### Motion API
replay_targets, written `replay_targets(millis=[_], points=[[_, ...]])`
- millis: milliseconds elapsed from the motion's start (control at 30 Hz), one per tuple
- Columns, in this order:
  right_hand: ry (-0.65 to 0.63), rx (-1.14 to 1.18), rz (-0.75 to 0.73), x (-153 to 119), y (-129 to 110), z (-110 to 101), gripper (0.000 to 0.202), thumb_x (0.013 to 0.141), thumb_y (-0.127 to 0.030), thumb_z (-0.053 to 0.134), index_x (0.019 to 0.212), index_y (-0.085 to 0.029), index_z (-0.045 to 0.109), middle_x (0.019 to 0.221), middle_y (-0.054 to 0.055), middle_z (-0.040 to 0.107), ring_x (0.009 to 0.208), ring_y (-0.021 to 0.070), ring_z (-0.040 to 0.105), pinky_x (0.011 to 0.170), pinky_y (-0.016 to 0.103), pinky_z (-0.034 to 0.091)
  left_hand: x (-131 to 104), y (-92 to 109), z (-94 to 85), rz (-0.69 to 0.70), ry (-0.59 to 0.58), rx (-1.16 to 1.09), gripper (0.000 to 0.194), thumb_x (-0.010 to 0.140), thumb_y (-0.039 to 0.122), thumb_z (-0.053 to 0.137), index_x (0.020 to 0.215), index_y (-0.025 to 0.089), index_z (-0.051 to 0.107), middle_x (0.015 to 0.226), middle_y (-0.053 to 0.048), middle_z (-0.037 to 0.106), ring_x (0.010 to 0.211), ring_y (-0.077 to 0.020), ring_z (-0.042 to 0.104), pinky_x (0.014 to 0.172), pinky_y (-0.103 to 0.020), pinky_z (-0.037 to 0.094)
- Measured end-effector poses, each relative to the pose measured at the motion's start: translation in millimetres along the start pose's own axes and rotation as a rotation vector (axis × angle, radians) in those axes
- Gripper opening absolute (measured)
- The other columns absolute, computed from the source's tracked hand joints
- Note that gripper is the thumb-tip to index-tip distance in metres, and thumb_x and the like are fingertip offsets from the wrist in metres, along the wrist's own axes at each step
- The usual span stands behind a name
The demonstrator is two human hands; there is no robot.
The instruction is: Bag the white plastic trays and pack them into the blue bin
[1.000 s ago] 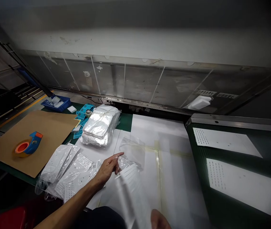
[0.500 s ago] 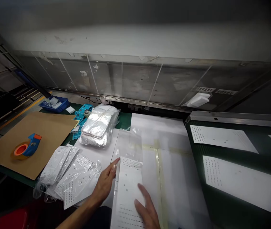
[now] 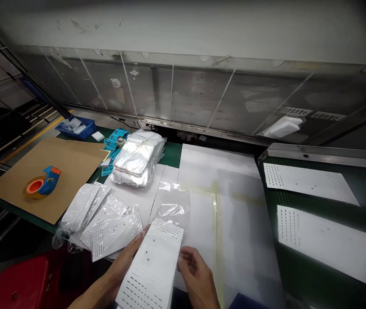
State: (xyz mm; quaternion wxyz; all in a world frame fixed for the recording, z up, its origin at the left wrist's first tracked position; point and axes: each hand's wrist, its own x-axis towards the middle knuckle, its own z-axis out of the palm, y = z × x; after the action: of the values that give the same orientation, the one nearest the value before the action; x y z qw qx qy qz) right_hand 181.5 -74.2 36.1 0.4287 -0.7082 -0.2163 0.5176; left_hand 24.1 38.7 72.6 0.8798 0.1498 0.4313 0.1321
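A white panel with rows of slots (image 3: 152,262) lies tilted in front of me, its far end up to the right. Clear plastic bag film (image 3: 174,204) extends beyond that end. My left hand (image 3: 134,245) is closed on the panel's left side, its fingers mostly hidden behind it. At the right edge, my right hand (image 3: 197,272) has curled fingers close against the panel; whatever they pinch is too small to make out. Left of my hands, several similar slotted panels (image 3: 114,236) lie overlapping in clear bags on the white-covered table.
A stack of clear bags (image 3: 138,156) stands behind. On brown cardboard (image 3: 73,159) sits a blue tape dispenser (image 3: 50,180), near a blue bin (image 3: 80,128). Loose slotted panels (image 3: 324,244) lie on the green surface at right. A red stool (image 3: 18,283) is at lower left.
The panel has tilted, its near end swinging left. My left hand has slipped farther behind it. My right hand's spread fingers have left its face and curled at the right edge.
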Motion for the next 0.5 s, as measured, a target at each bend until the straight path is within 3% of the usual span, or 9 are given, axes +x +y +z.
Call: replay_targets(millis=[100, 267, 433, 500], points=[[-0.079, -0.012, 0.001, 0.1, 4.6, 5.4, 0.033, 0.079, -0.031, 0.054, 0.11, -0.022, 0.046, 0.094, 0.002, 0.064, 0.084, 0.0171, 0.059, 0.078, 0.029, 0.046, -0.4, -8.2, -5.6, -0.042, 0.044, 0.021, 0.056, 0.08, 0.05, 0.055, 0.126, 0.018, 0.05, 0.095, -0.011, 0.069, 0.078, -0.0242, 0.066, 0.07, -0.033, 0.05], [0.022, -0.141, 0.036, -2.0, 4.7, 9.7, 0.028, 0.083, -0.044, 0.046, 0.104, -0.025, 0.044, 0.087, -0.001, 0.062, 0.079, 0.0166, 0.057, 0.073, 0.028, 0.044, 3.2, -16.2, -18.8, 0.021, 0.078, 0.17, 0.062, 0.079, 0.055, 0.053, 0.128, 0.017, 0.049, 0.106, -0.014, 0.067, 0.091, -0.0281, 0.064, 0.079, -0.038, 0.049], [0.081, -0.034, 0.015, -15.2, -9.8, 3.8, 0.025, 0.076, -0.045, 0.053, 0.087, -0.024, 0.046, 0.063, -0.005, 0.053, 0.063, 0.0139, 0.051, 0.063, 0.024, 0.04, -13.7, 9.9, -24.9, 0.214, 0.223, 0.726, 0.055, 0.084, 0.054, 0.045, 0.131, 0.027, 0.046, 0.139, -0.003, 0.044, 0.13, -0.0257, 0.035, 0.107, -0.039, 0.026], [0.066, 0.04, 0.023, -22.0, -22.4, -1.8, 0.025, 0.071, -0.044, 0.058, 0.081, -0.024, 0.047, 0.059, -0.006, 0.05, 0.056, 0.0116, 0.047, 0.056, 0.022, 0.037, -28.1, 24.9, -20.4, 0.203, 0.199, 0.925, 0.053, 0.086, 0.055, 0.039, 0.133, 0.029, 0.044, 0.129, -0.004, 0.055, 0.12, -0.0249, 0.047, 0.103, -0.038, 0.033]])
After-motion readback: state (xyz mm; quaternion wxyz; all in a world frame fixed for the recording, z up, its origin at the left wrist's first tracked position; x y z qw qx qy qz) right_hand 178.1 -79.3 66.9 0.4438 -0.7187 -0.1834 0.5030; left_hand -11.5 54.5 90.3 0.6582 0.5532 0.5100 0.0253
